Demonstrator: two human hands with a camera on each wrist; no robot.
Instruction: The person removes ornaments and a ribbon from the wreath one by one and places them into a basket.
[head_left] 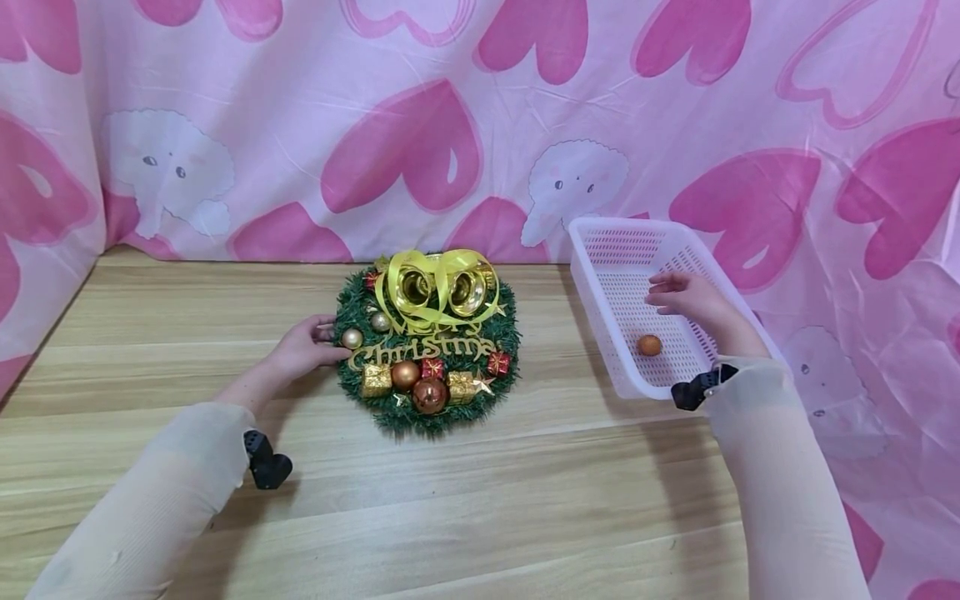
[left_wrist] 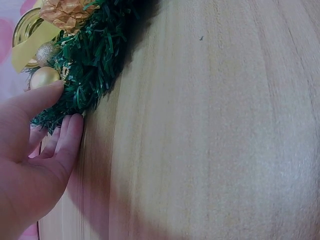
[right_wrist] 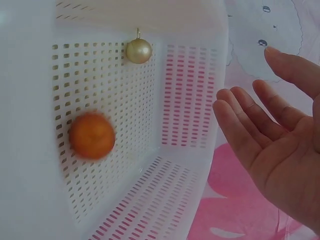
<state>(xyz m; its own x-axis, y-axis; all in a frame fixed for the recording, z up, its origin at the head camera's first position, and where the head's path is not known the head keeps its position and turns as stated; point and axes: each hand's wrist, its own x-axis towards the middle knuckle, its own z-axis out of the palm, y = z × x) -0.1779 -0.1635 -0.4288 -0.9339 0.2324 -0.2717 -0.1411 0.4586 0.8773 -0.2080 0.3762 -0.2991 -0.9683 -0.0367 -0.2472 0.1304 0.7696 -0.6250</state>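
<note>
A green Christmas wreath (head_left: pixel 431 346) lies on the table, decorated with gold bells, yellow ribbon, baubles and gold lettering. At its left edge my left hand (head_left: pixel 303 346) holds the greenery, thumb on the upper side by a gold bauble (left_wrist: pixel 45 77) and fingers along the rim. My right hand (head_left: pixel 686 300), fingers extended and holding nothing, hovers over the white plastic basket (head_left: pixel 603 325). Inside the basket is an orange-brown ball (head_left: pixel 648 344), blurred in the right wrist view. A pale gold bauble (right_wrist: pixel 139 51) with a hanging loop also lies there, out of sight in the head view.
The wood-grain table (head_left: pixel 487 500) spreads in front of both arms. Behind it and along the sides hangs a pink cloth (head_left: pixel 300 125) with hearts and white cartoon animals. The basket stands at the right, close to that cloth.
</note>
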